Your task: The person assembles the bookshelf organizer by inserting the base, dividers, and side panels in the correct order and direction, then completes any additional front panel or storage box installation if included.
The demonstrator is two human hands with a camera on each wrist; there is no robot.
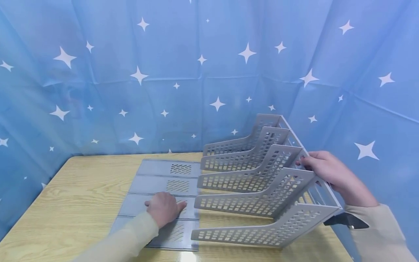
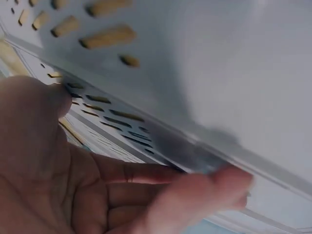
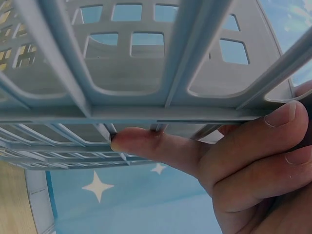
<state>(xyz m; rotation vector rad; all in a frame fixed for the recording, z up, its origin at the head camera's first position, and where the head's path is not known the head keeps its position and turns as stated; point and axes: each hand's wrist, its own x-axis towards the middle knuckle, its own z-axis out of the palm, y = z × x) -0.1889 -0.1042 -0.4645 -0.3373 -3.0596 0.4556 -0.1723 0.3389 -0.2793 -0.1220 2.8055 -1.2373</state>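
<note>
A grey plastic file rack [image 1: 235,203] with several perforated dividers stands tilted at the table's right side. My right hand [image 1: 327,171] grips its barred back, with the index finger [image 3: 151,144] extended along the bars in the right wrist view. To the rack's left, a grey flat panel [image 1: 148,185] with slanted slots and dark cross lines lies on the table. My left hand [image 1: 163,209] presses on this panel with thumb and fingers spread apart. In the left wrist view, the thumb [image 2: 58,100] touches the slotted area and a fingertip [image 2: 231,183] meets a ridge.
The wood-grain table [image 1: 75,207] reaches back to a blue curtain [image 1: 170,72] with white stars, which also hangs along both sides. A black band [image 1: 347,220] is around my right wrist. The rack's dividers point left, toward the panel's right edge.
</note>
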